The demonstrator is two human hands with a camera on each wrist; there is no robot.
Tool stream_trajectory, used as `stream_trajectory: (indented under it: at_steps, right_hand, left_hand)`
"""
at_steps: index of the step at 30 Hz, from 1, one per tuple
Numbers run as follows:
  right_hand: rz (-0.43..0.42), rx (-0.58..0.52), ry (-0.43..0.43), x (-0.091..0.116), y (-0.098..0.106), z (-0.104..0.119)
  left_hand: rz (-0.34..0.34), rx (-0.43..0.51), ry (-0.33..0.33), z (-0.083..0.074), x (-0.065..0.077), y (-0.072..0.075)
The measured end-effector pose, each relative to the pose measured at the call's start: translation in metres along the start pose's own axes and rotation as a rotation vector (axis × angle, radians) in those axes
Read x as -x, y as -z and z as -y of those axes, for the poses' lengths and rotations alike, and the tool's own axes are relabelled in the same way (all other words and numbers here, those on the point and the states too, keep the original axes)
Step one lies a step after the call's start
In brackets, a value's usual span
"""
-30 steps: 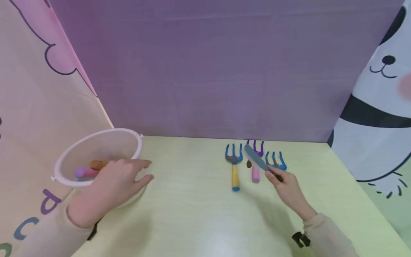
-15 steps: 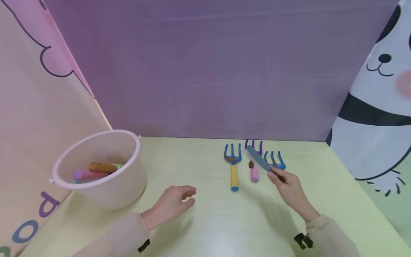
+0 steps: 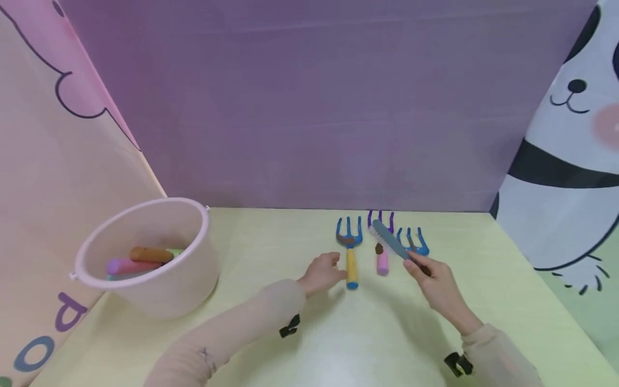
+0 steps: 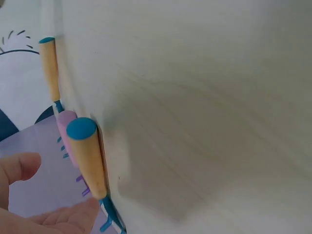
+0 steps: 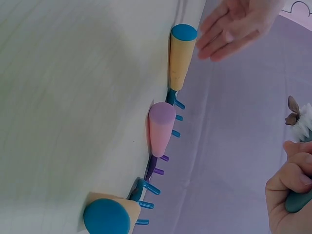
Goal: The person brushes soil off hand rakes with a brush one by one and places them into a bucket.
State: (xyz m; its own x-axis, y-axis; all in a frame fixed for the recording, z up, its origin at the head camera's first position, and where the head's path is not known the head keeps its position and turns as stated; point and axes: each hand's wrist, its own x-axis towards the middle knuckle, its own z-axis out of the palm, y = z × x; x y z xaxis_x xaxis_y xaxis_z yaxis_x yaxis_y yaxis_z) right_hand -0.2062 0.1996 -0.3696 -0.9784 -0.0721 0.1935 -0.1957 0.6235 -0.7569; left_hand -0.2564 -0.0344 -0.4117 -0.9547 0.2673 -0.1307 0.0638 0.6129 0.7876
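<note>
My right hand (image 3: 437,287) grips a grey-blue brush (image 3: 390,240) with white bristles (image 5: 303,126) facing down. A brown leaf-like piece (image 5: 292,111) clings at the bristles. My left hand (image 3: 323,275), thumb and fingers apart, is right beside the yellow handle of a blue hand fork (image 3: 352,267). That fork has a brown smear on its tines. To its right lies a pink-handled fork (image 3: 382,263) with purple tines, partly covered by the brush. Another blue fork (image 3: 419,248) lies furthest right; its yellow handle (image 5: 131,212) is hidden behind my right hand in the head view.
A white bucket (image 3: 193,285) at the left holds an orange-brown handle (image 3: 150,253), a pink handle (image 3: 130,266) and other pieces. The pale table (image 3: 261,236) ends at a purple backdrop (image 3: 290,134). Printed cloth stands along both sides.
My left hand has come out from over the bucket and moved right across the table to the yellow-handled fork. My right hand keeps the brush in nearly the same place.
</note>
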Motion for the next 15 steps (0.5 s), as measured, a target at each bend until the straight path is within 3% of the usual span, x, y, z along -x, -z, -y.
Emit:
stream_trajectory:
  at_steps: [6, 15]
  right_hand:
    - [-0.023, 0.018, 0.006, 0.001, 0.001, -0.002]
    - [-0.011, 0.019, -0.016, 0.002, 0.005, -0.003]
  left_hand:
    - [-0.049, -0.049, 0.078, -0.007, -0.025, -0.029]
    - [-0.105, -0.151, 0.087, -0.007, -0.043, -0.043]
